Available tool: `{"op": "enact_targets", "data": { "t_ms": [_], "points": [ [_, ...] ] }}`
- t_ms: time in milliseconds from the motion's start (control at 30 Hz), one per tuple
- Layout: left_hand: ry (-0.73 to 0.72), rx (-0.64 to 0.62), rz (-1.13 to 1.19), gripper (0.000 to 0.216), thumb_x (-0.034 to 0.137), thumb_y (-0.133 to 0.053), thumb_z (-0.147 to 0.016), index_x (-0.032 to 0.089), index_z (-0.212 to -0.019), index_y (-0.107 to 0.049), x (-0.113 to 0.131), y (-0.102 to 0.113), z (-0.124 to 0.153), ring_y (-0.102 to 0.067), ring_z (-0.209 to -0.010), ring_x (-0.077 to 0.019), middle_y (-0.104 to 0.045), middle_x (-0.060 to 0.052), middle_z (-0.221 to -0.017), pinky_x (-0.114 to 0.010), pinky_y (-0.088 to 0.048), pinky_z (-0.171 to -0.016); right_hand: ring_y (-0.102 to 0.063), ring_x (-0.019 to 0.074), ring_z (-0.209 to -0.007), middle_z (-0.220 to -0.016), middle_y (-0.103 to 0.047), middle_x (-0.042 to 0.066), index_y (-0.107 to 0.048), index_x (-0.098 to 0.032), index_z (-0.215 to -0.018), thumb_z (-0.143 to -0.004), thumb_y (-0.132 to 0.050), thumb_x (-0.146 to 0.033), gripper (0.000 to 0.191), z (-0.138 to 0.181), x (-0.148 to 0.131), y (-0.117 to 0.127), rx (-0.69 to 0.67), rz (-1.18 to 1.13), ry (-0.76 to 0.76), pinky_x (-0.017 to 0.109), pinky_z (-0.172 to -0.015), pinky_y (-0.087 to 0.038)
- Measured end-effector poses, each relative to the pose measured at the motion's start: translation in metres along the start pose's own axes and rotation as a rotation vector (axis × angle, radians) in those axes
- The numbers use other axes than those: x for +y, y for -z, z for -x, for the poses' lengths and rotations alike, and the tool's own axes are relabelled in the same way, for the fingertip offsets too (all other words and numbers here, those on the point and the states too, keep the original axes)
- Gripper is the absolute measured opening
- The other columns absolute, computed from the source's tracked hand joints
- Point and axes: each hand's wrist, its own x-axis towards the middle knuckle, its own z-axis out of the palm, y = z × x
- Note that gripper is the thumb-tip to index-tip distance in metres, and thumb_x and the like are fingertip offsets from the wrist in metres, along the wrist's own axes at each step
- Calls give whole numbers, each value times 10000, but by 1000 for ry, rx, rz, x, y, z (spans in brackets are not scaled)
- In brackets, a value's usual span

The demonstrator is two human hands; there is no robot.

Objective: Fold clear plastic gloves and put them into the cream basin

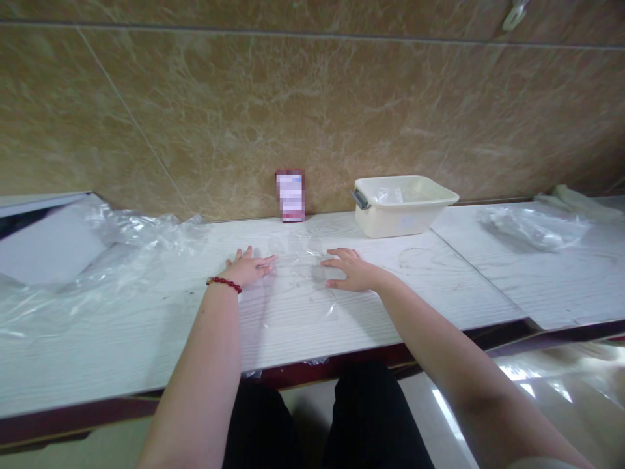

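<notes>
A clear plastic bag [299, 296] lies flat on the white wood-grain tabletop, its handle-like loops toward the wall. My left hand [248, 268], below which a red bead bracelet [224, 283] circles the wrist, rests at the bag's left edge with fingers spread. On the opposite side, my right hand [352, 271] has its fingers stretched out, the tips at the bag's right edge. Neither hand is closed around anything. The bag is see-through, so parts of its outline are hard to make out.
A cream plastic bin [398, 218] with clear plastic inside stands by the wall, right of a phone-like upright rectangle [291, 195]. Crumpled clear plastic [146, 231] covers the left end beside a white panel [53, 251]. More clear bags [537, 228] lie at right. The table's front edge [342, 357] is near my knees.
</notes>
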Motion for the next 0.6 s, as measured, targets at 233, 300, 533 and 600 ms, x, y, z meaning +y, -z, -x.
{"op": "enact_targets", "data": {
  "t_ms": [233,300,533,600],
  "points": [
    [-52,-6,23,522,611,-262,-721,438,-1214,-273,2,1,3,39,-1216,-390,-25,-24,-1399,-597,-128,-883,-189,286,-1210,-1300,-299,68,-442,-296,-1154,-654,-429,-628,601,0,-1,0,-1,0,1,504,-953,-145],
    [-62,-14,14,526,624,-264,-714,442,-1208,-281,1,0,2,42,-1216,-390,-19,-14,-1399,-594,-134,-885,-186,287,-1212,-1304,-293,63,-439,-306,-1156,-655,-430,-626,595,0,-1,0,-7,5,3,509,-951,-145],
    [-66,-38,-28,558,661,-262,-687,443,-1200,-294,-4,-6,-3,13,-1216,-397,-37,-2,-1397,-595,-142,-885,-169,305,-1214,-1316,-268,58,-412,-337,-1178,-627,-471,-620,622,1,-1,1,-54,29,-2,528,-944,-135],
    [-75,-43,-18,563,666,-253,-685,444,-1202,-290,-4,-6,-2,15,-1217,-395,-34,-8,-1397,-594,-136,-886,-165,307,-1215,-1319,-265,54,-405,-338,-1183,-619,-488,-611,632,1,-2,2,-63,36,-9,527,-946,-131]
  ]
}}
